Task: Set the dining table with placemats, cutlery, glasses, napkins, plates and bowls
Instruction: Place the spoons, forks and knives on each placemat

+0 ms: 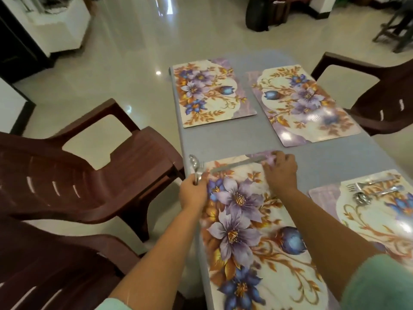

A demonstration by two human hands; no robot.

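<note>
A grey table (245, 139) fills the middle of the view, with dark brown plastic chairs along its left side (89, 175) and one at its right (380, 97). Four floral placemats lie on it: two at the far end, left (212, 92) and right (306, 104), one at the near right (368, 211), and a near mat (257, 231) under the person's arms. On the near right mat rests a small pile of cutlery (371, 191), forks and a spoon lying together. The left hand (193, 191) is curled round the handles of a spoon (194, 163) and a fork (201, 167), which stand up at the near mat's left edge. The right hand (280, 170) pinches the handle end of a knife (237, 164) that lies across the far end of the near mat.
</note>
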